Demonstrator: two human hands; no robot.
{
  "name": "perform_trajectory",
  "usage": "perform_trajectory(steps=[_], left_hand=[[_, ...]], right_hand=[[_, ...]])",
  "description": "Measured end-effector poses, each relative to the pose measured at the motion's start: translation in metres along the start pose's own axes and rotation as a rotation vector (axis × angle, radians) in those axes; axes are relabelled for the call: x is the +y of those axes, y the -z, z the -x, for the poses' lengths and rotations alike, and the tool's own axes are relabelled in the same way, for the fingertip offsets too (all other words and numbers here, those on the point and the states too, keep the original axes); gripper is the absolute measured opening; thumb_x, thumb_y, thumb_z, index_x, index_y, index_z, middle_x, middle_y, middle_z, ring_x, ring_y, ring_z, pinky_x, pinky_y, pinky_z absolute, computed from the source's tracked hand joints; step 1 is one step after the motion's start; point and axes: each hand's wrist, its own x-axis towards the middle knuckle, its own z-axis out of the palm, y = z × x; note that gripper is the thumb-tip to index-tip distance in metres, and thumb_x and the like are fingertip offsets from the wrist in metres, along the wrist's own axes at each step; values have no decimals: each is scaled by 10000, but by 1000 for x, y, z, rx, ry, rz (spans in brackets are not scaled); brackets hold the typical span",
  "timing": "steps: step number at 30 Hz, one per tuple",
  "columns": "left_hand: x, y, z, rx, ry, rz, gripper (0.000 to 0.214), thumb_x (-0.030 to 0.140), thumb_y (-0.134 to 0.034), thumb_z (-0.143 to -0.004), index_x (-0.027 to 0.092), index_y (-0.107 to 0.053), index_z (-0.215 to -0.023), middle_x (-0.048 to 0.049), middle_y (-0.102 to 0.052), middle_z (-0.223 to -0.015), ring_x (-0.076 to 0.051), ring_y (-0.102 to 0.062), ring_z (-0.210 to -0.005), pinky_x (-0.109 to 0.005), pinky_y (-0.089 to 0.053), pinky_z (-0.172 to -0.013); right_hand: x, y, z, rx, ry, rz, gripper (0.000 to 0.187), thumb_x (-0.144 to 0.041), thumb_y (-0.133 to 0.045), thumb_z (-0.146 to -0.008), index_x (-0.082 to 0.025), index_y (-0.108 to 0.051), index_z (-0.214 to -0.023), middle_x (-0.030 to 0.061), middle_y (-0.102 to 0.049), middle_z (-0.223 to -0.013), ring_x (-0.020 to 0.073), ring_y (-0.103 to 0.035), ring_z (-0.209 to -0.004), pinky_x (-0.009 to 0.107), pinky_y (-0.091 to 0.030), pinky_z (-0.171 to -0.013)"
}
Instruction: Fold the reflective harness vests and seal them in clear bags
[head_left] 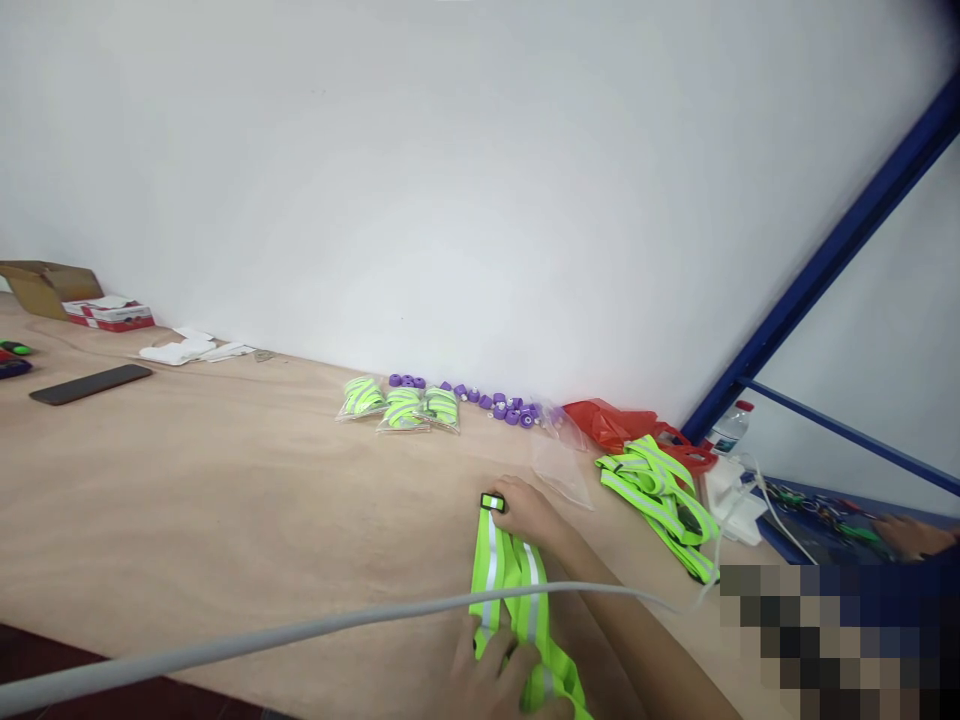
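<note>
A bright yellow-green reflective strap (487,580) with a silver stripe runs in side-by-side lengths toward the table's near edge. My right hand (529,515) is closed on its far end, at the black buckle (493,502). Nearer to me, my left hand (495,675) has its fingers curled on the strap's lower part; the frame's bottom edge cuts off some of it. To the right lies a loose pile of similar straps (652,490). Several packed clear bags with folded straps, one of them a small bag (405,408), rest by the wall.
Purple rolls (514,410) line the wall beside clear plastic bags (562,470) and a red bag (611,425). A grey cable (337,628) crosses in front of the strap. A bottle (729,428) and white adapter (735,500) stand right. Another person's hand (911,535) is at far right.
</note>
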Motion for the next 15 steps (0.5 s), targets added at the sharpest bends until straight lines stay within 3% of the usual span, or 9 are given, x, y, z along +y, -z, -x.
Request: perform_trajectory(steps=[5,10,15], left_hand=[[-3,4,0,-40,-21,2,195,536,-629,-959,482,-653,-1145,35,-669,-982,-203,-608,-898,-394,-465,-918],[-4,3,0,-59,-48,-16,159,477,-621,-982,465,-658,-1135,30,-669,-981,-192,-597,-859,-398,-461,-906],[-5,4,-3,-6,-36,-10,144,466,-637,-974,457,-661,-1115,35,-665,-925,-177,-590,-817,-385,-472,-892]], right_hand=[[-2,-1,6,30,-6,-4,331,-96,-599,-794,-189,-739,-1080,94,-742,-1128,246,-645,-1094,329,-461,-955],[-10,-1,22,91,29,-20,449,-97,-561,-840,-204,-680,-1260,107,-690,-1289,247,-611,-1207,392,-456,-1056],[-13,1,71,227,43,-47,431,-217,-521,-934,-197,-617,-1354,131,-656,-1353,265,-586,-1272,448,-465,-1102]])
